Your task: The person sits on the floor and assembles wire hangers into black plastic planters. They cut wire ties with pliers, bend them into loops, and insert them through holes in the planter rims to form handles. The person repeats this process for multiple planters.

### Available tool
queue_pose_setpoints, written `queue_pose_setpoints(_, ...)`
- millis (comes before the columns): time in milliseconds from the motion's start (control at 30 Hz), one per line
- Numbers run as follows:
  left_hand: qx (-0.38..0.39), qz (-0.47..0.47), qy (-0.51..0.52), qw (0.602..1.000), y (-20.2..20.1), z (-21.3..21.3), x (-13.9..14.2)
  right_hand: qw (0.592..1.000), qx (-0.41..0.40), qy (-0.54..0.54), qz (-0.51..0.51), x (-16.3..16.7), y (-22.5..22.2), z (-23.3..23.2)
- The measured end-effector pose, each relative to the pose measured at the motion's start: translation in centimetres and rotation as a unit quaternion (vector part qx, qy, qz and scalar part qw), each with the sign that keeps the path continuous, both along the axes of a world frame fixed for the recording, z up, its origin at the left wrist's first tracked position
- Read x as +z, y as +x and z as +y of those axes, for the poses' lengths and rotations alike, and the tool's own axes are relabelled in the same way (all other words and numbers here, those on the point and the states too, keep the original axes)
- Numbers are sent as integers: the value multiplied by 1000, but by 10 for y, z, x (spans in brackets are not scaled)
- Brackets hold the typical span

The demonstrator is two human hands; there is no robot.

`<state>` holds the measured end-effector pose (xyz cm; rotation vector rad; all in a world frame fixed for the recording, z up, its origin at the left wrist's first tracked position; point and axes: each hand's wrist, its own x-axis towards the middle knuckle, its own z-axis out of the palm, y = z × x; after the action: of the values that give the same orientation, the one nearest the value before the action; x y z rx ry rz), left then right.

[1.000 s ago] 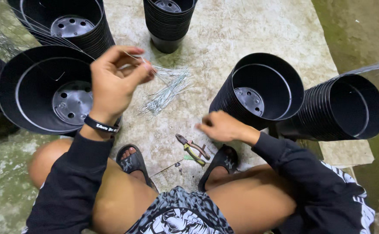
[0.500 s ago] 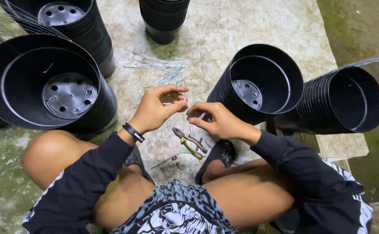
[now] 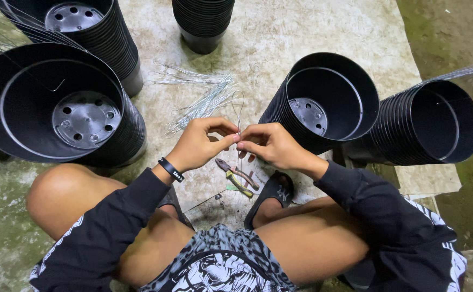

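Both your left hand (image 3: 201, 143) and right hand (image 3: 271, 145) pinch a thin looped wire (image 3: 238, 111), fingertips meeting above the pliers (image 3: 237, 177) lying on the ground between your feet. Loose wires (image 3: 201, 97) lie just beyond. Stacked black pots surround you; the left stack (image 3: 58, 105) and the tilted right stack (image 3: 323, 103) show only bare perforated bottoms.

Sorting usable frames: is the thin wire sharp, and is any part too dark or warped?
Head view: wire loop thin but sharp between left hand and right hand; black pots lose inner detail; edges bend from the wide lens.
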<state>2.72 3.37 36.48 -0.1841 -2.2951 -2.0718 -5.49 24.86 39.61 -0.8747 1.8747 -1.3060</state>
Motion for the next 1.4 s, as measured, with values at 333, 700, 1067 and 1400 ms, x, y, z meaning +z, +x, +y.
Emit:
queue_pose_setpoints(333, 14, 4, -37, 999, 1, 1, 0, 1000, -10, 14, 14, 1, 3, -3)
queue_pose_setpoints(700, -65, 30, -34, 997, -3, -3, -6, 1000, 23, -3, 5, 2, 4, -1)
queue_pose_setpoints(1067, -63, -8, -47, 997, -2, -6, 5, 998, -9, 39, 54, 9, -1, 3)
queue_pose_setpoints(1400, 6, 24, 51, 998, -4, 12, -3, 999, -5, 45, 15, 15, 1, -1)
